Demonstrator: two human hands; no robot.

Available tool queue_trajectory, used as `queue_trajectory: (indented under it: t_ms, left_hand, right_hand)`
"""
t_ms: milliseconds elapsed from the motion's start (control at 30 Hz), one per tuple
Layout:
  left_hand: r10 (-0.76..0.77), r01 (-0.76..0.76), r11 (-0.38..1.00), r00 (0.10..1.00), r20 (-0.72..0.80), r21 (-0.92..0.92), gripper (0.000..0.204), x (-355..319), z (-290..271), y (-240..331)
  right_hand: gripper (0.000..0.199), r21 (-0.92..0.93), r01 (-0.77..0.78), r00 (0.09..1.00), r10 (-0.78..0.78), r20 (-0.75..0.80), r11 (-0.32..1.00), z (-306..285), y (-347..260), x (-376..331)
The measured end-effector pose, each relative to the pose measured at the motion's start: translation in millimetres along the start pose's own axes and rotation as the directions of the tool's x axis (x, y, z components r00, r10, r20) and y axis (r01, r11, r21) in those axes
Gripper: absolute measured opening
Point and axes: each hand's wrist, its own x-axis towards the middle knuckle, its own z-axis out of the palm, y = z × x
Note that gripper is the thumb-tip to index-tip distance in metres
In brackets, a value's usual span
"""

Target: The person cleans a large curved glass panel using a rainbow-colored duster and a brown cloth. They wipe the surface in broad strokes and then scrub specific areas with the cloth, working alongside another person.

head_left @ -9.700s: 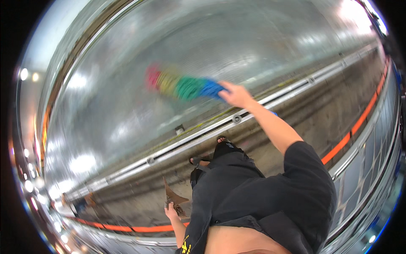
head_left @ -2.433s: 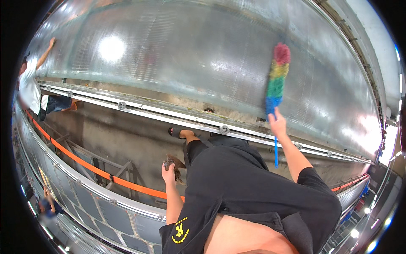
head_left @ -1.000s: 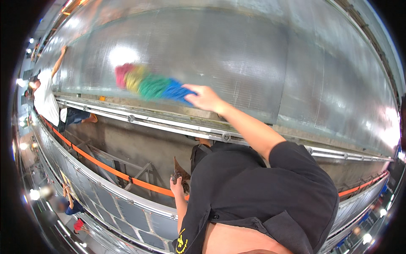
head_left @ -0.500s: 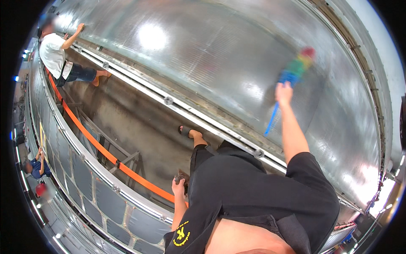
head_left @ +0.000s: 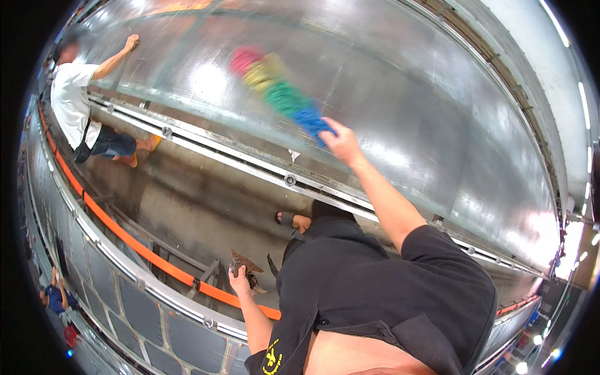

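The right hand (head_left: 340, 141) grips the rainbow duster (head_left: 285, 99) by its blue end, leaving the fluff free; the left hand (head_left: 238, 283) clutches apparently brown scraps (head_left: 249, 265).

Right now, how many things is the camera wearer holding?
2: a rainbow-coloured duster in the right grip, and a brown ragged-edged piece in the left grip, which may hide more.

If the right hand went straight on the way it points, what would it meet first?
Probably the shiny grey sheet, with the multicoloured duster leading, since the right hand points across it. Nothing else shows in that line; whether the duster already touches is unclear.
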Motion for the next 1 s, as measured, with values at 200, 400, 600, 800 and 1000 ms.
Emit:
queue_trajectory:
  t_ms: [200, 400, 600, 800, 1000]
  left_hand:
    - [-0.036, 0.035, 0.999, 0.998, 0.051, 0.023, 0.051, 23.2, 8.1, -9.3]
    - [-0.242, 0.251, 0.948, 0.968, 0.069, -0.197, 0.050, 24.1, -41.9, -33.2]
    - [-0.182, 0.187, 0.961, 0.982, -0.041, 0.203, 0.051, 17.0, -44.5, 92.5]
    - [-0.009, 0.019, 0.986, 0.998, -0.059, 0.168, 0.059, 78.7, -5.9, 193.6]
    - [0.034, -0.047, 0.977, 0.997, 0.064, 0.210, 0.061, 126.7, 15.5, 210.2]
  right_hand:
    - [0.041, -0.120, -0.330, 0.698, 0.156, -0.699, 0.936, -168.1, 137.7, 7.7]
    - [0.021, 0.188, -0.548, 0.591, 0.536, -0.603, 0.815, -70.3, 110.8, 144.1]
    - [0.041, -0.201, -0.318, 0.944, 0.329, 0.025, 0.927, 187.2, -46.1, 189.8]
    - [0.053, 0.188, -0.161, 0.914, 0.075, 0.399, 0.969, 245.8, -70.1, 172.3]
    - [0.048, 0.195, -0.146, 0.989, 0.146, 0.012, 0.970, 100.2, -42.8, 198.7]
